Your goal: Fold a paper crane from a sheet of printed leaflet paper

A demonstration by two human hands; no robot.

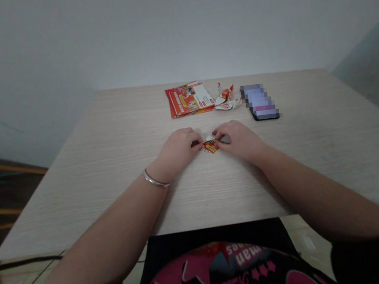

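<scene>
Between my two hands is a small folded piece of red and yellow printed paper (211, 147), just above or on the table; I cannot tell which. My left hand (182, 146), with a silver bangle at the wrist, pinches the paper's left side between thumb and fingers. On the right side, my right hand (237, 139) pinches it the same way. Beyond the hands lies a stack of red and white printed leaflets (185, 100). Right beside it sit folded paper pieces (227, 100) in the same red and white print, with pointed ends.
A phone (260, 102), its screen blurred out, lies at the back right of the pale wood-grain table (110, 169). Behind the table stands a plain wall (176, 29). Wooden slats (2, 210) and a dark cable (25, 261) are at the left, off the table.
</scene>
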